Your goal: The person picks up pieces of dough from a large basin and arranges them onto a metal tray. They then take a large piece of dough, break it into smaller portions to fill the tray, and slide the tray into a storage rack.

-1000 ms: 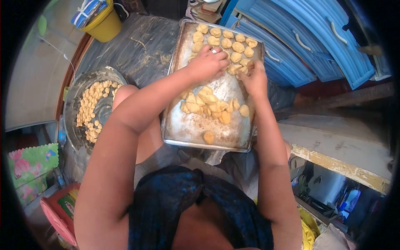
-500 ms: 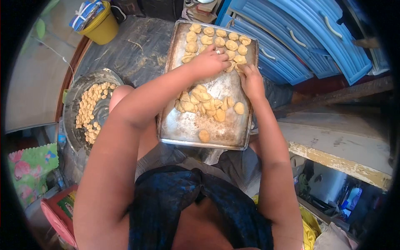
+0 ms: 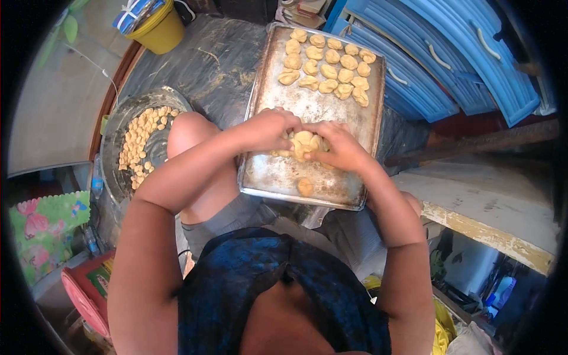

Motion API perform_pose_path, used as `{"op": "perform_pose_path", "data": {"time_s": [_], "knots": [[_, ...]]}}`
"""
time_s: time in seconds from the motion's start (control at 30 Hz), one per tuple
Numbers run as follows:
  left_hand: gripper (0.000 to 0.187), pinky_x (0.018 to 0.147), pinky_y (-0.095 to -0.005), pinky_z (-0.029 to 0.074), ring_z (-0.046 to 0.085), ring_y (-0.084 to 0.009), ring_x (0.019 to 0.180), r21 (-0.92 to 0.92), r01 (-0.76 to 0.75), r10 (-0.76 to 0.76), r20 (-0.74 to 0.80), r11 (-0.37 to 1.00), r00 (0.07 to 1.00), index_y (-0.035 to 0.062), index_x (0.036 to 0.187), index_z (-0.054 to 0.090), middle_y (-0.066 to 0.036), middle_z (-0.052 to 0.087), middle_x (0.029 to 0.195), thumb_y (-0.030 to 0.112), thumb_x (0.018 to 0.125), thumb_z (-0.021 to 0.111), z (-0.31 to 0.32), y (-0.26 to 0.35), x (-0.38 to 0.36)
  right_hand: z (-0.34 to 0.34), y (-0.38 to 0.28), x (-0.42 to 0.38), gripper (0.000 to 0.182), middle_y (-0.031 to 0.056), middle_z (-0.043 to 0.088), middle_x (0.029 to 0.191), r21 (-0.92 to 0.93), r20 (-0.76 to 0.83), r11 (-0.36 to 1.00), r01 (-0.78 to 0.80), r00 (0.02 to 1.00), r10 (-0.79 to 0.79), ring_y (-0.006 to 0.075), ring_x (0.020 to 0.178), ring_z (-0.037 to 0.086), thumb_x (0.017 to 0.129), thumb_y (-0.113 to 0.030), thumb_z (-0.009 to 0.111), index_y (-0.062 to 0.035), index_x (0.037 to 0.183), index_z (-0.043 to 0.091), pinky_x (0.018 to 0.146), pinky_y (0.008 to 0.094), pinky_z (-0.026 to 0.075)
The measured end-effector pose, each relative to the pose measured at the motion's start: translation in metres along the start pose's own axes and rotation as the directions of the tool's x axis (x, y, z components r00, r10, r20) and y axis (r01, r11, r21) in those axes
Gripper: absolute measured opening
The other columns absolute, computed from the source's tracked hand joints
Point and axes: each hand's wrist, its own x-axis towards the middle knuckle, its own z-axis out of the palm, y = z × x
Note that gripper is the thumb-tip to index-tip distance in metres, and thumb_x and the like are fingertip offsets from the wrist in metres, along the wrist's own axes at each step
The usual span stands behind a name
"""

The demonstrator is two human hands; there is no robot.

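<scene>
A worn metal baking tray [image 3: 266,171] rests across my lap. Rows of flattened dough pieces [image 3: 328,70] lie on its far half. Nearer to me, my left hand [image 3: 275,131] and my right hand [image 3: 340,147] are curled around a pile of dough pieces [image 3: 306,142], one hand on each side. The fingers bend over the pile and partly hide it. A single dough piece [image 3: 305,187] lies by itself near the tray's front edge.
A round metal basin [image 3: 112,171] with many small dough pieces [image 3: 139,139] stands on the floor at the left. Behind it is a yellow bucket [image 3: 163,32]. Blue slatted doors [image 3: 438,53] are at the far right, with a wooden shelf [image 3: 485,207] nearer.
Both hands have moved back from the far rows to the pile nearer me and closed around it. The view has shifted, so the tray appears further right.
</scene>
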Motion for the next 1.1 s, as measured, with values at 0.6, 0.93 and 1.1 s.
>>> {"op": "perform_pose_path", "data": {"time_s": [0.6,0.93,1.1], "knots": [[0.035,0.075,-0.0331,0.048,0.06,-0.0278,0.086,-0.026,0.075,-0.079,-0.336,0.997,0.939,0.0013,0.105,0.057,-0.016,0.06,0.097,0.014,0.073,0.066,-0.006,-0.036,0.03,0.017,0.034,0.066,0.026,0.0084,0.064,0.074,0.481,-0.264,0.832,-0.277,0.859,0.438,0.0128,0.066,0.058,0.073,-0.016,0.073,0.0005,0.09,0.063,0.061,0.0261,0.046],[0.029,0.078,-0.034,0.048,0.06,-0.0281,0.089,-0.054,0.068,-0.085,-0.479,0.996,0.873,0.0022,0.102,0.058,-0.014,0.057,0.098,0.003,0.073,0.062,-0.016,-0.042,0.019,0.025,0.022,0.065,0.02,0.0098,0.057,0.08,0.162,-0.478,0.963,-0.214,0.837,0.267,0.0176,0.068,0.058,0.073,-0.013,0.073,-0.0024,0.086,0.063,0.063,0.0285,0.047],[0.03,0.082,-0.0357,0.046,0.057,-0.0293,0.096,0.065,0.061,-0.036,-0.332,0.996,0.942,0.0032,0.101,0.058,-0.009,0.056,0.101,0.002,0.071,0.063,-0.02,-0.05,0.021,0.013,0.0,0.053,0.019,0.0114,0.055,0.083,-0.061,-0.461,0.987,-0.149,0.881,0.105,0.0219,0.072,0.057,0.074,-0.015,0.07,-0.0042,0.089,0.064,0.066,0.0323,0.047]]}}
